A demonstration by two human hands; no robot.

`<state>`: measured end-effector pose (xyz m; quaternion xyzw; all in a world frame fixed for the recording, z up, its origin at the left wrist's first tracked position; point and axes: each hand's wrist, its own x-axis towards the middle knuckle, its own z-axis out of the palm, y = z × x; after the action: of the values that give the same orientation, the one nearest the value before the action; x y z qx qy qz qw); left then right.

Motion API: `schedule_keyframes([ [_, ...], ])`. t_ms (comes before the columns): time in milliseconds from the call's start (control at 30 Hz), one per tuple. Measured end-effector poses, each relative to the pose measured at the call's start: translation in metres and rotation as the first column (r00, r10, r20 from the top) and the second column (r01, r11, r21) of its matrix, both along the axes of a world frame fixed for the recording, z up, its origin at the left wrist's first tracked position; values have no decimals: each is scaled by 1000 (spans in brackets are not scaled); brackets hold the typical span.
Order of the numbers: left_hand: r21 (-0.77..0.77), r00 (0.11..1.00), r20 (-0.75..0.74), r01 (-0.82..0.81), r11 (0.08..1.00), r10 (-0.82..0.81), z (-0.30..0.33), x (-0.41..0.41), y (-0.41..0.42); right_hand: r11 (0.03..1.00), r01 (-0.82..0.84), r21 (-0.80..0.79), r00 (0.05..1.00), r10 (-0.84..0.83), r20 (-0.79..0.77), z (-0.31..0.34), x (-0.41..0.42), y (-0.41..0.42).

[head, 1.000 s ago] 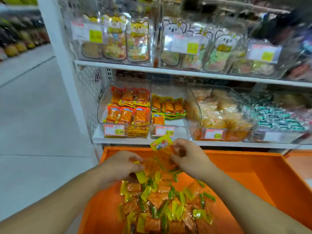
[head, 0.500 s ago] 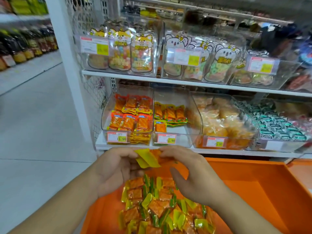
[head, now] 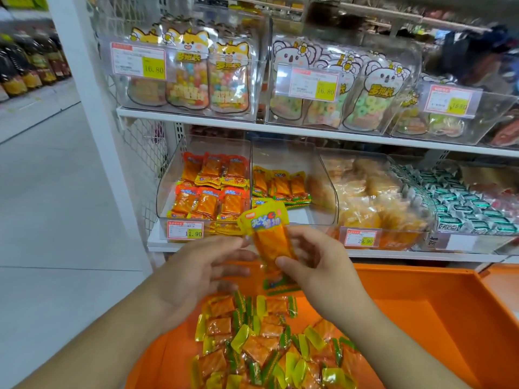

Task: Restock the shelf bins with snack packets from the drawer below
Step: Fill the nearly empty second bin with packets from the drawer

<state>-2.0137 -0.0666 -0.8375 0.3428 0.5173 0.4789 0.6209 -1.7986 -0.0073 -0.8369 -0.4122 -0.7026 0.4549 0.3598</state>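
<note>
Holding one yellow packet (head: 268,242) upright w/ right hand (head: 317,272) fingers pinching it, left hand (head: 202,273) fingers relaxed alongside, above drawer (head: 421,318), prob. to face it for half-empty bin (head: 292,186).

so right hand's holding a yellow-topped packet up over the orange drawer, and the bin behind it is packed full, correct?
Not quite: the head view shows that bin mostly empty, a few packets at the back. The right hand does hold the yellow-topped packet over the orange drawer.
</note>
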Motion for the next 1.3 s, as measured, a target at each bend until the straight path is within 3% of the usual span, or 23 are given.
schedule_keyframes([
  [67, 48, 990, -138, -9, 999, 16, -2, 5, -2, 993, -47, -110, 994, 36, -101, 3, -1, -3],
  [300, 175, 930, -337, -93, 980, 148, -3, 19, -7, 976, -17, -217, 994, -6, -106, -3, -6, -14],
  [533, 197, 935, -316, -99, 975, 159, 0, 27, -10, 982, 33, -185, 999, -39, -28, -5, -7, -9],
  [800, 232, 885, -437, -60, 971, 159, 20, 30, 27, 991, -14, -136, 997, 24, 76, 16, 9, 27],
  [867, 247, 875, -446, -81, 966, 188, 27, 30, 52, 997, 71, -43, 991, -65, 120, 22, 23, 55],
  [1000, 320, 790, -548, -108, 941, 276, 34, 37, 128, 940, 142, 311, 858, -273, 435, 23, 52, 109],
  [1133, 329, 673, -677, -83, 941, 297, 18, 46, 209, 930, 70, 362, 808, -266, 526, 6, 63, 139],
  [1300, 149, 484, -869, 54, 987, 105, -23, 63, 256, 900, 36, 435, 815, -278, 508, -14, 70, 155],
])
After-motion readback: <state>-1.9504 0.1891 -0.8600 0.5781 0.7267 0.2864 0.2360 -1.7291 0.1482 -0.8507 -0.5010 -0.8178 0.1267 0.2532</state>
